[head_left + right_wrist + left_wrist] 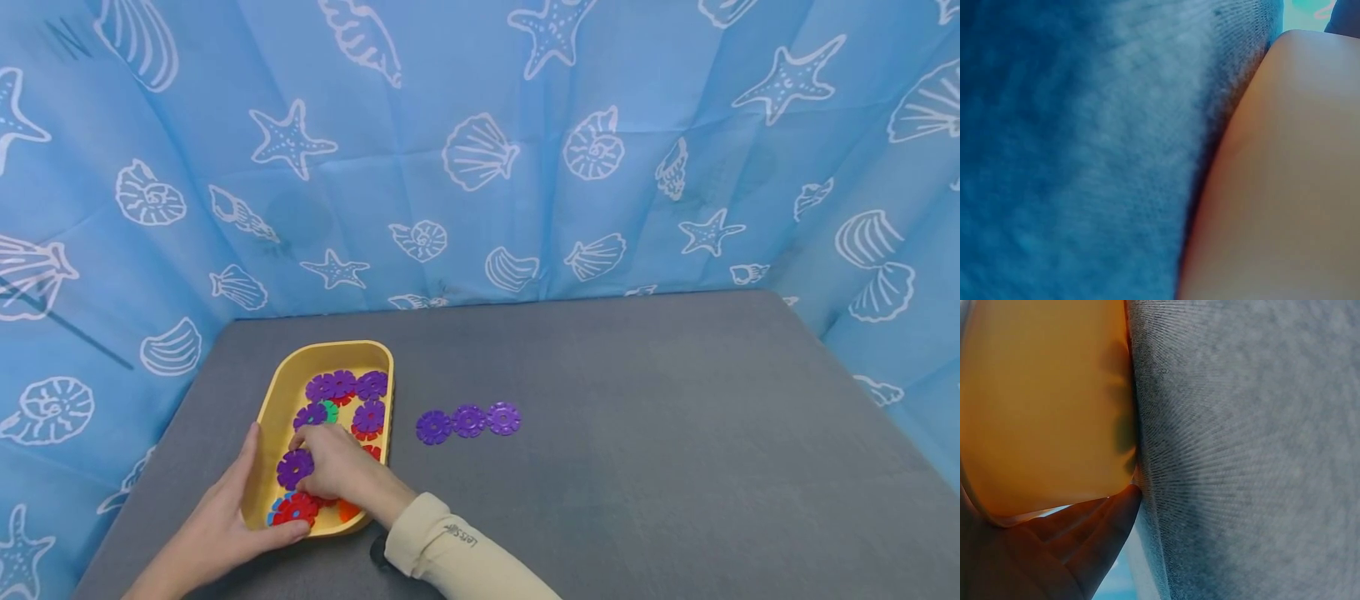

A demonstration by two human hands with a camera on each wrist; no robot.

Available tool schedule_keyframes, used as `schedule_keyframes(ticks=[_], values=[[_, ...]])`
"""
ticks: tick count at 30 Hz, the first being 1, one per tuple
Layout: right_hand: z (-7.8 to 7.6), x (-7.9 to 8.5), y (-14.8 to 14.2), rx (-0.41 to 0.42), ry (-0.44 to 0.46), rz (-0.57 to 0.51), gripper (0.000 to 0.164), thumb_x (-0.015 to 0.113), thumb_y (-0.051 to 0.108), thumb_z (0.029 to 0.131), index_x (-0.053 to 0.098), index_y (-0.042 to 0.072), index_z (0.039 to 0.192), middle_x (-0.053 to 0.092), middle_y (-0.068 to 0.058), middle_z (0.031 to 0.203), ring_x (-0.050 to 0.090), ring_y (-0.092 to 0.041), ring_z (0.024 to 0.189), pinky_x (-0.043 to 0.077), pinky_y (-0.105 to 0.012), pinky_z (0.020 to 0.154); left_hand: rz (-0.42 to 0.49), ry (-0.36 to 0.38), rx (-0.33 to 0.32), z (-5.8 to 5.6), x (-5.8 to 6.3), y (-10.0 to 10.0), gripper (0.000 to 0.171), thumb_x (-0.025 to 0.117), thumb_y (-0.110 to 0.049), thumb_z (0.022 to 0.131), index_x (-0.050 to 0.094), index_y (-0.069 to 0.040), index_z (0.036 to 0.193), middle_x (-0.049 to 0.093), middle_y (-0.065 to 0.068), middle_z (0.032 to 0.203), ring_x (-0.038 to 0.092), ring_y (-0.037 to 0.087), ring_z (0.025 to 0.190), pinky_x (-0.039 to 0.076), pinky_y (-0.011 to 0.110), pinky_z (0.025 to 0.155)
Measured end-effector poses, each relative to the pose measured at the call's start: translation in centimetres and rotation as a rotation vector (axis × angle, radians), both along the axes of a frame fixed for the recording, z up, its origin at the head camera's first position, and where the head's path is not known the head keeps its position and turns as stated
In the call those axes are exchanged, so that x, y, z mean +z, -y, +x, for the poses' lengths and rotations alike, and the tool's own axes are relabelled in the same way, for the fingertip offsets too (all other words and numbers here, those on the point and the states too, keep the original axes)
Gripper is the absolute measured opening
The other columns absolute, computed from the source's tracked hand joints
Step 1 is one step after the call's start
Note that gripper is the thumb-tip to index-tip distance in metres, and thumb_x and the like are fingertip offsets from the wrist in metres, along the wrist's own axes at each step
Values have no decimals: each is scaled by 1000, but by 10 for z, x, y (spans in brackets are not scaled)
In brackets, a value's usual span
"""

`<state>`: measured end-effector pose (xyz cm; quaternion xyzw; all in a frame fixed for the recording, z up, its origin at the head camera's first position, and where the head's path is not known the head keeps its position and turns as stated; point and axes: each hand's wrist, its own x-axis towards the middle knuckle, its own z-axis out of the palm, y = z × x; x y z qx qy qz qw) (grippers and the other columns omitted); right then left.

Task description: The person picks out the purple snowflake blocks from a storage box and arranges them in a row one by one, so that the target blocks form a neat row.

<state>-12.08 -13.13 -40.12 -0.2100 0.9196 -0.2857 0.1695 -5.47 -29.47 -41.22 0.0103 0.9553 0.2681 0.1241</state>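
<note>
A yellow bin [264, 467] holds several flower-shaped notched discs in purple, red, green, blue and orange. My left hand [217, 525] holds the bin's near-left corner, thumb along the near side and fingers along the left wall. In the left wrist view, those fingers [1094, 540] lie against the bin's outer wall [1041, 412]. Inside the bin is my right hand [337, 467], its fingers bent and pinching a purple flower disc [292, 471]; its fingertips are partly hidden. The right wrist view shows mostly the bin's blurred outer wall [1285, 175], not the hand's work.
To the right of the bin, three purple discs [468, 421] lie in a row on the grey table [637, 467], edges meeting. A blue curtain [525, 208] with white shells and starfish hangs behind the table and along both sides.
</note>
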Motion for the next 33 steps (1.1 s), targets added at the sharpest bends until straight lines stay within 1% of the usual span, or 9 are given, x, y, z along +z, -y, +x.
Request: schedule_keyframes(ticks=[3,5,8,12,15,19,23,27,33], values=[[-1,0,-1,-3,27,-34,44,88,22,81,72,28,122,70,15,122,62,0,107,56,-15,88,-7,19,7,0,0,0,130,75,-55,85,-17,-2,161,16,39,162,40,58,135,54,64,97],[-1,1,-1,-16,42,-50,45,88,21,81,73,28,122,71,15,119,62,0,104,56,-15,86,-10,24,9,0,0,0,130,75,-56,85,-17,-2,161,16,39,162,41,58,135,54,64,96],[-2,1,-1,-18,45,-75,47,90,21,79,74,27,123,72,13,110,60,1,92,54,-13,79,-9,22,9,-1,0,0,130,75,-55,85,-17,-2,161,16,40,162,42,58,134,55,63,96],[-3,2,-3,7,27,-104,52,92,21,75,74,23,124,71,11,98,52,1,78,49,-10,68,-7,17,8,0,0,0,130,75,-55,85,-17,-2,161,17,40,161,42,58,134,55,63,95],[-3,2,-5,8,37,-121,53,93,20,74,74,21,125,66,10,87,50,0,70,46,-11,60,-12,16,8,0,0,0,131,76,-55,85,-18,-2,161,16,40,161,41,59,134,54,64,96],[-2,3,-5,0,55,-129,54,92,19,75,74,21,126,55,8,70,47,-2,60,42,-14,51,-13,20,10,0,0,0,132,76,-56,84,-18,-3,161,16,39,162,41,58,135,55,63,96],[-1,3,-6,7,32,-137,57,92,22,75,73,20,129,52,8,63,47,-2,56,40,-14,47,-12,28,15,0,0,0,133,76,-56,84,-18,-3,161,16,38,162,41,57,134,56,60,95],[-1,1,-8,20,36,-184,58,92,23,75,72,18,129,50,7,58,45,-3,50,35,-15,44,-18,27,18,0,0,-1,133,76,-56,83,-17,-1,161,18,39,161,42,57,134,56,60,95],[-1,1,-9,23,46,-192,52,91,21,77,74,17,126,47,6,55,43,-3,47,34,-15,43,-15,38,22,0,0,-1,133,76,-57,84,-18,-3,161,18,38,161,42,57,133,58,58,94]])
